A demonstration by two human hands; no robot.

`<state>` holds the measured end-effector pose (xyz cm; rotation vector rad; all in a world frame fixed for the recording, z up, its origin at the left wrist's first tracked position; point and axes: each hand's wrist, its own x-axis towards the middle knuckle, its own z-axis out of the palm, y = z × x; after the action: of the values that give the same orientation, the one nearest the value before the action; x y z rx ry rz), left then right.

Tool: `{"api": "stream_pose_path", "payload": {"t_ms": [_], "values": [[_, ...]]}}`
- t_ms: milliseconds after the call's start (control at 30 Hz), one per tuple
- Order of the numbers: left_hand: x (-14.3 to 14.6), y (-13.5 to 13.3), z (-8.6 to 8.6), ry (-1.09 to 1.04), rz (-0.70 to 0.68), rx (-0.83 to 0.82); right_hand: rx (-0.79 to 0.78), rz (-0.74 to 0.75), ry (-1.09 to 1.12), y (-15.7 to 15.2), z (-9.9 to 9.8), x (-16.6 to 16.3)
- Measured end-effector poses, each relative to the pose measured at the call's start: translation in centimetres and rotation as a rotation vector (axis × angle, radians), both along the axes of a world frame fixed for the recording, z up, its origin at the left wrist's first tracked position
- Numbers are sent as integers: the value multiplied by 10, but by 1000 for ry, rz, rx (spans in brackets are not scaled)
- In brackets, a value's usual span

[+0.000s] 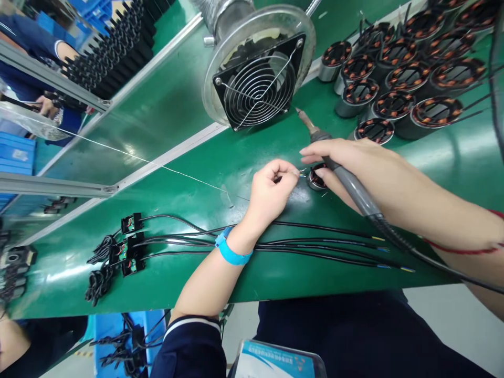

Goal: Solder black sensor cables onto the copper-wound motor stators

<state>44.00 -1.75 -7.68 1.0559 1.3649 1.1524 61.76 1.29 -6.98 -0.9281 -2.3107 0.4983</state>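
Observation:
My left hand point(271, 189) is closed in a pinch on a thin wire, whose bare end shows beside the fingertips. A soldering iron point(352, 189) lies in my right hand point(370, 163), its tip pointing up and left toward the fan. Fingers of that same hand also touch a small motor stator point(316, 179), which stands on the green bench and is partly hidden by them. A fine solder-like strand point(177, 170) runs from the left toward my left wrist. Black cables point(315, 241) with stripped coloured ends lie under my left forearm.
A fume extractor fan point(258, 92) hangs over the bench point(189, 205). Several wound stators point(429, 118) stand at the upper right. Open black boxes point(132, 223) with circuit boards sit at left. Below the edge is a blue bin point(103, 341). Other people work beyond the metal frame and at lower left.

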Motion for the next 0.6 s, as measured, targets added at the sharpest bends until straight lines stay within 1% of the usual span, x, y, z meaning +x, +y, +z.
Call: {"api": "stream_pose_path", "payload": {"t_ms": [100, 167, 333, 400, 533, 600], "values": [[0, 0, 0, 11, -2, -7, -111, 1, 93, 4, -10, -6], [0, 0, 1, 16, 1, -5, -137, -10, 130, 3, -13, -7], [-1, -5, 6, -6, -22, -3, -97, -134, 230, -9, -12, -6], [-1, -7, 7, -31, -24, -13, -82, -161, 256, -13, -13, -7], [0, -8, 7, -96, -15, -1, -67, -100, 346, -12, -20, -12], [0, -9, 7, -98, -16, 6, -68, -100, 382, -10, -23, -14]]}}
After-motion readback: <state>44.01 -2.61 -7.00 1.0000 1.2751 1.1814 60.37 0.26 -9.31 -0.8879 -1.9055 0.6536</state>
